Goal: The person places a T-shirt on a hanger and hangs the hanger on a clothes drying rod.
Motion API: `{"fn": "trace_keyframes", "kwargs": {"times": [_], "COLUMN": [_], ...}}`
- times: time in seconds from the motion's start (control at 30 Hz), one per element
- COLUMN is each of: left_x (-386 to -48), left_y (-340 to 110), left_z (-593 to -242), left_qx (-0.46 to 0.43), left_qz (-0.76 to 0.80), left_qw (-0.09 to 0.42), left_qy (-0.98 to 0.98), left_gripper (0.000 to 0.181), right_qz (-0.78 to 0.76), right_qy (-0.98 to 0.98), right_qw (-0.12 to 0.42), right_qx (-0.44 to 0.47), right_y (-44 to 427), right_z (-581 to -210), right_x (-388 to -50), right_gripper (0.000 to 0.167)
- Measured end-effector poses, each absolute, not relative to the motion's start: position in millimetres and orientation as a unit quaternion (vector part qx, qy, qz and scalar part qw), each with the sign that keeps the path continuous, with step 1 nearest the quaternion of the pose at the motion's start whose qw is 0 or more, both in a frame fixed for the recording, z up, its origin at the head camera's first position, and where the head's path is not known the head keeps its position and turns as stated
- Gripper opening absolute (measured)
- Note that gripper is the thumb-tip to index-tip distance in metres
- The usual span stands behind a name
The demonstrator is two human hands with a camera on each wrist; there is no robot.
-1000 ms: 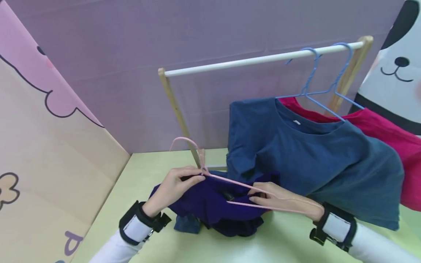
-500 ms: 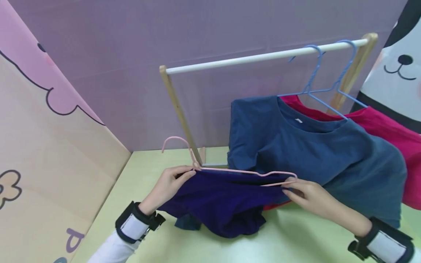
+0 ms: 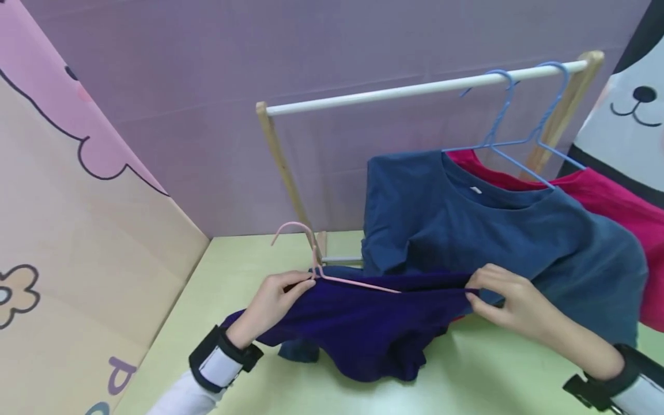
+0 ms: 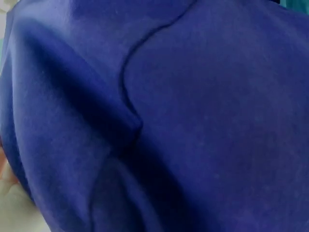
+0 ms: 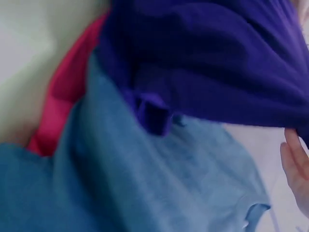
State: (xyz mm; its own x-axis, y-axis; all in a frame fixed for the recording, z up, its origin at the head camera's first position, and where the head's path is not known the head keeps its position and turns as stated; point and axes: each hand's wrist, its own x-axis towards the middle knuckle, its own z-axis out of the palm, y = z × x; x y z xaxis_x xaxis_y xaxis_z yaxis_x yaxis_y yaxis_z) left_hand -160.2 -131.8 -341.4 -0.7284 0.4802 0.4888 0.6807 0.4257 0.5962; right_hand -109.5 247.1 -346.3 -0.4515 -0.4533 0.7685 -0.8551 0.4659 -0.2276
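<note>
A dark purple shirt [image 3: 373, 328] hangs bunched over the table, partly drawn over a pink hanger [image 3: 358, 283]. The hanger's hook and part of one arm show in the head view; the rest is hidden by the cloth. My left hand [image 3: 277, 297] pinches the hanger and the shirt's edge just below the hook. Off to the right, my right hand [image 3: 510, 297] pinches the shirt's upper edge between thumb and fingers and holds it stretched sideways. Purple cloth [image 4: 212, 121] fills most of the left wrist view. In the right wrist view, the purple shirt [image 5: 207, 63] spreads above blue cloth.
Behind stands a rack with a white rail [image 3: 394, 92] and wooden posts. A blue shirt [image 3: 498, 242] and a red shirt [image 3: 617, 196] hang from it on blue hangers [image 3: 500, 115], close behind my right hand. The table [image 3: 244, 253] is pale green.
My right hand has come out from beside the hanger, moved right and pulled the purple shirt's edge over the hanger's right end. My left hand has kept its hold near the hook.
</note>
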Motion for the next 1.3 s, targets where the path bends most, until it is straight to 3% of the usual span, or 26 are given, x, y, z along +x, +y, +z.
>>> {"fn": "trace_keyframes", "kwargs": {"times": [0.23,0.5,0.73,0.83,0.93,1.03,1.3], "left_x": [-152.7,-146.4,-148.6,-149.5,-149.3,-149.1,-151.9], "left_y": [-111.5,-97.2,-96.8,-95.1,-91.1,-85.7,-69.9], "left_z": [-346.1,-339.2,-325.5,-318.8,-313.3,-308.4,-295.0], "left_qx": [-0.354,-0.367,-0.424,-0.43,-0.438,-0.446,-0.459], "left_qz": [-0.396,-0.414,-0.412,-0.414,-0.409,-0.405,-0.409], "left_qw": [0.183,0.236,0.274,0.288,0.288,0.279,0.254], "left_qy": [-0.827,-0.799,-0.759,-0.749,-0.747,-0.748,-0.746], "left_gripper": [0.015,0.015,0.018,0.018,0.017,0.017,0.017], "right_qz": [0.348,0.376,0.343,0.299,0.287,0.277,0.247], "right_qy": [-0.799,-0.788,-0.839,-0.872,-0.878,-0.868,-0.879], "right_qw": [0.292,0.258,0.246,0.224,0.199,0.212,0.273], "right_qx": [0.393,0.414,0.344,0.316,0.327,0.354,0.304], "right_y": [222.9,204.0,216.3,224.3,227.7,225.4,209.9], "right_z": [-331.6,-332.0,-320.1,-317.1,-316.2,-314.7,-304.6], "right_x": [-91.9,-85.5,-91.4,-93.8,-94.1,-93.9,-91.2], "right_gripper": [0.004,0.016,0.052,0.046,0.025,0.01,0.022]}}
